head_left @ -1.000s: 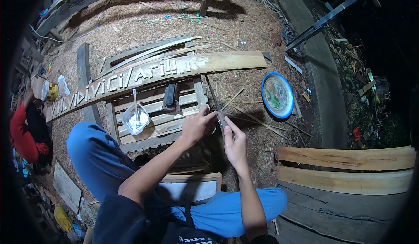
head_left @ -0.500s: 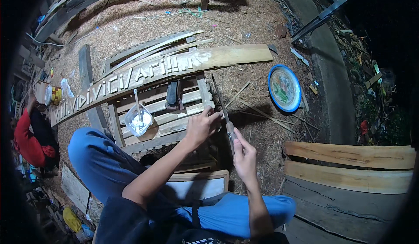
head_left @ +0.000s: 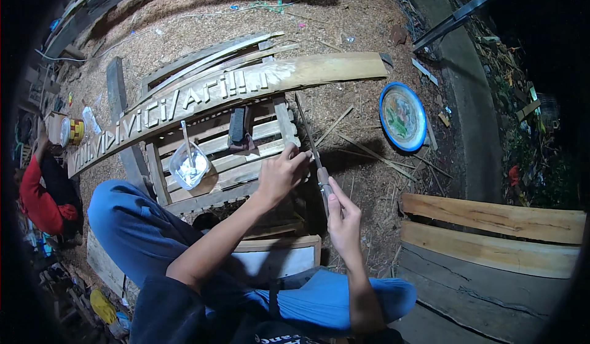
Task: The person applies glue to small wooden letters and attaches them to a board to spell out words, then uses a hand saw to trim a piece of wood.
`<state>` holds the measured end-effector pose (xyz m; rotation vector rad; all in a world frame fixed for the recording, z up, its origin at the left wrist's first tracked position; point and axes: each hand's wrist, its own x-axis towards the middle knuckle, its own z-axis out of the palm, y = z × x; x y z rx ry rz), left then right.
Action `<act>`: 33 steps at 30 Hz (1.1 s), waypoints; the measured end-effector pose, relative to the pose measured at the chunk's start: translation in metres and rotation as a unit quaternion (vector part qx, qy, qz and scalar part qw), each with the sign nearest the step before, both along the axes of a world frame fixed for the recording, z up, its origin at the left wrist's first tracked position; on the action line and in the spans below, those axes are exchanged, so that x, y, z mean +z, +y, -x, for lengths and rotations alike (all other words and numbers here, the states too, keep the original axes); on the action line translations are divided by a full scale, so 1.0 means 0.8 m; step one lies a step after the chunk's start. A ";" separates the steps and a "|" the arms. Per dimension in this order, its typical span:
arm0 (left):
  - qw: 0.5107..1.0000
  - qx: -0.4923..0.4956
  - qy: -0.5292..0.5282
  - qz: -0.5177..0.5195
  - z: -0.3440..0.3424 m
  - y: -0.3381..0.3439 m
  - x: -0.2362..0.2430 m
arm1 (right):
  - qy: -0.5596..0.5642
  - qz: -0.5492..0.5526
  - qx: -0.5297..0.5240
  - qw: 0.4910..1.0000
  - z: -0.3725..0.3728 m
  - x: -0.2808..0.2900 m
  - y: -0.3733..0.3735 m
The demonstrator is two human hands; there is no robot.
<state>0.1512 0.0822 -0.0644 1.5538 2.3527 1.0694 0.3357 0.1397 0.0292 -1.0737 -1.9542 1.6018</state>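
My right hand (head_left: pixel 344 218) is closed around the handle of a long, narrow-bladed knife (head_left: pixel 308 129), its blade pointing away from me. Close to the blade just above the handle, my left hand (head_left: pixel 283 175) is closed in a pinch; whatever small thing its fingers hold is too small to make out. Beyond the hands, a long wooden board (head_left: pixel 338 68) with raised carved letters lies across a slatted wooden pallet (head_left: pixel 230 190). On the pallet are a clear plastic tub (head_left: pixel 189 166) of white paste with a stick in it, and a dark brush-like block (head_left: pixel 238 127).
A blue-rimmed round tray (head_left: pixel 384 122) lies on the ground at right, near thin wood strips (head_left: pixel 375 154). Planks (head_left: pixel 491 218) are at lower right. A person in a red top (head_left: pixel 38 193) sits at far left beside a yellow-and-red can (head_left: pixel 75 132).
The view has shifted slightly, so the board and pallet appear a little higher and further left. Both hands keep nearly the same grip and place by the knife.
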 end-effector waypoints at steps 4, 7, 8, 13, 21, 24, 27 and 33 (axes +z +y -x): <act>1.000 0.003 -0.008 -0.003 0.000 0.001 -0.010 | -0.012 -0.037 0.014 0.999 -0.002 0.005 -0.004; 1.000 -0.002 -0.010 0.003 0.000 -0.002 -0.008 | -0.009 -0.028 0.015 0.999 -0.001 0.010 -0.005; 1.000 -0.003 -0.008 0.003 0.001 -0.002 -0.007 | -0.011 -0.033 0.017 0.999 -0.001 0.011 -0.005; 1.000 -0.010 -0.008 0.003 0.001 -0.002 -0.003 | 0.007 -0.017 0.002 1.000 -0.003 0.003 -0.014; 1.000 -0.001 -0.013 0.007 -0.001 0.000 -0.002 | -0.041 -0.023 -0.008 0.999 -0.039 0.017 -0.024; 1.000 0.002 -0.007 0.005 -0.001 -0.001 -0.001 | -0.073 0.050 -0.026 0.996 -0.061 0.042 -0.024; 1.000 0.013 -0.010 -0.027 0.001 0.004 -0.004 | -0.074 0.120 -0.061 0.988 -0.090 0.038 -0.021; 0.998 0.042 0.036 -0.044 -0.006 0.013 0.013 | -0.002 0.126 -0.099 0.987 -0.101 0.063 -0.006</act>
